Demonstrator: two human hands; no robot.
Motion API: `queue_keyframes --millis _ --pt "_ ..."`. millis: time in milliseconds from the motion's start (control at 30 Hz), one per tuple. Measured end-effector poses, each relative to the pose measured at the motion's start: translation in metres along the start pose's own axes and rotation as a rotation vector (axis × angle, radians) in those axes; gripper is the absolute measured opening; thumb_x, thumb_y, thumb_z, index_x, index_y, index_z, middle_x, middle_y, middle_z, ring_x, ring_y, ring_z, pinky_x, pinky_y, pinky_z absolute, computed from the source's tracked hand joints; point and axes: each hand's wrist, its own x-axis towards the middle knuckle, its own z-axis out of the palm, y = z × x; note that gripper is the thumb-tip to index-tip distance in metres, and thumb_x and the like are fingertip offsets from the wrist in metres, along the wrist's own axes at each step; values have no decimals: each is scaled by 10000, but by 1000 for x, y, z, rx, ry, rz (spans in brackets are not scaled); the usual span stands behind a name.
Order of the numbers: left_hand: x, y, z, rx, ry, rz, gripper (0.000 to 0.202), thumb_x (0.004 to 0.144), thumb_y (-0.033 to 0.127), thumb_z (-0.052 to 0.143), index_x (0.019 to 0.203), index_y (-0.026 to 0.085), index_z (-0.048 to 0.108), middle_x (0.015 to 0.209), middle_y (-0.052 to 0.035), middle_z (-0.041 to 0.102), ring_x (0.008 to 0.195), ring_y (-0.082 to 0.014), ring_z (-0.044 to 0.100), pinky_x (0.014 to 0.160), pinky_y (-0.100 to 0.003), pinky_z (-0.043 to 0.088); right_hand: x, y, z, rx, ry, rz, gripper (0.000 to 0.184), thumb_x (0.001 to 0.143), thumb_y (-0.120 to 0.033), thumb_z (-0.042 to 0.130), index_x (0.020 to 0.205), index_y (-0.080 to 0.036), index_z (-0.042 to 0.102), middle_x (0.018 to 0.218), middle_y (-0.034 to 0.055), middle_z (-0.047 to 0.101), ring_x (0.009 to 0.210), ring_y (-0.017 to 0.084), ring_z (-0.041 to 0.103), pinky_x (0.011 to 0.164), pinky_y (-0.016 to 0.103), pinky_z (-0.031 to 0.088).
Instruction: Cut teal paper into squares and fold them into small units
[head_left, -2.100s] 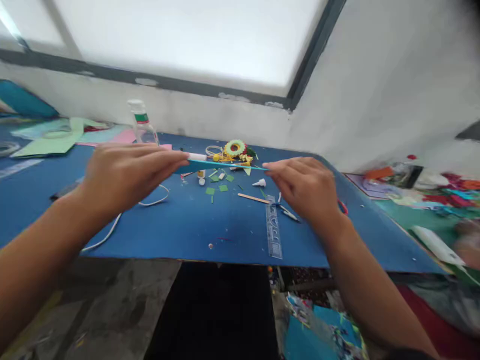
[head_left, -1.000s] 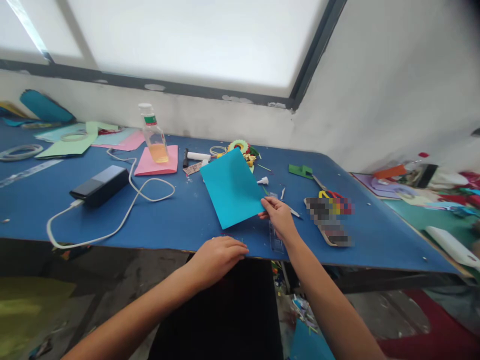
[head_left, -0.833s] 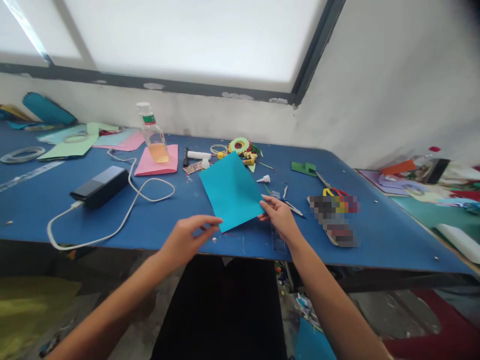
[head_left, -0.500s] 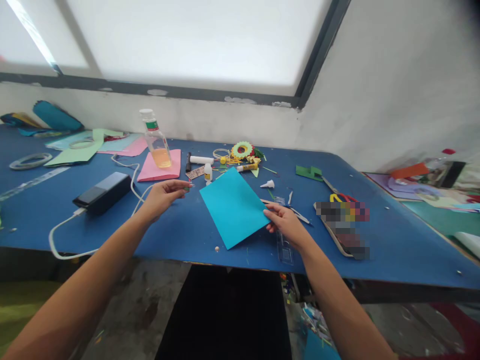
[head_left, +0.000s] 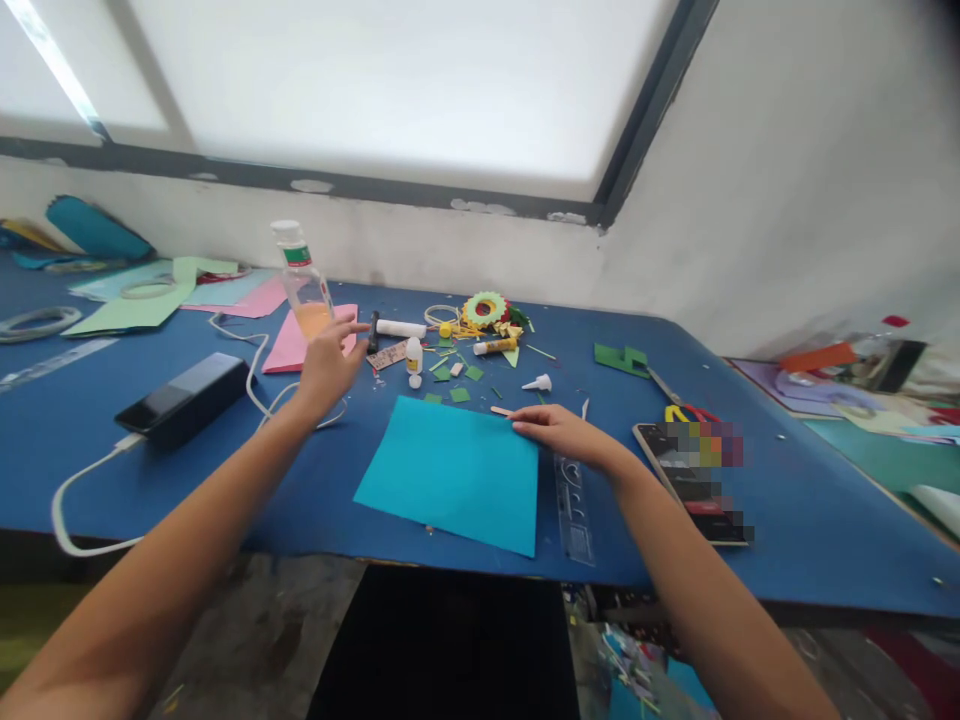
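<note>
A bright blue sheet of paper (head_left: 457,480) lies on the table in front of me. My right hand (head_left: 559,430) is at its upper right corner, fingers together on the edge. The tip of a thin wooden stick (head_left: 501,411) shows just beyond those fingertips. My left hand (head_left: 330,362) is raised over the pink paper (head_left: 283,345), in front of the bottle (head_left: 304,285), its index finger stretched out and nothing visible in it. Close to that finger are a black-and-white tool (head_left: 397,328) and a small white glue bottle (head_left: 414,360).
Green paper scraps (head_left: 459,395), a glue stick (head_left: 495,346) and a white nozzle (head_left: 538,383) lie behind the sheet. On the right are a clear stencil ruler (head_left: 574,515), scissors (head_left: 679,412) and a phone (head_left: 675,480). A black device (head_left: 184,395) with a white cable stands left.
The blue sheet has come down flat and turned, uncovering green scraps behind it. My left hand has moved up and left, opening from a pinch. My right hand stays at the sheet's corner.
</note>
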Motion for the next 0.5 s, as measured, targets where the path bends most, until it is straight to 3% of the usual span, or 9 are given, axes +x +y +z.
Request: queue_keyframes --millis 67,167,267,367,500 --pt "-8 14 14 59 -83 127 293 819 331 471 1017 175 620 1258 -107 534 1218 -259 432 1015 -427 343 10 -2 4 -139 7 -72 182 782 -228 573 901 -192 706 931 62 698 819 201 622 752 341 466" --pt "-33 27 42 113 -414 321 249 801 312 509 963 199 661 1060 -62 666 1038 -221 578 944 -371 427 17 -4 14 -341 37 -162 207 790 -148 555 944 -166 692 983 104 677 906 240 603 825 381 437" --pt "-57 27 63 157 -638 434 276 797 302 513 1008 209 664 1105 -72 658 1050 -237 581 940 -381 436 16 -8 26 -515 80 -228 256 820 -108 505 1027 -109 655 1040 153 628 990 259 551 879 406 402" --pt "-65 22 70 196 -725 471 351 838 328 455 1104 176 626 1210 -120 595 1125 -280 535 978 -451 392 13 -13 39 -649 80 -288 303 839 -86 462 1098 -106 618 1121 167 583 1063 270 497 911 421 370" --pt "-60 19 69 265 -766 443 407 848 394 413 1141 185 605 1231 -109 581 1138 -278 527 978 -441 395 12 -16 47 -750 43 -332 299 870 -147 456 1138 -129 588 1120 142 576 1016 237 518 886 374 397"
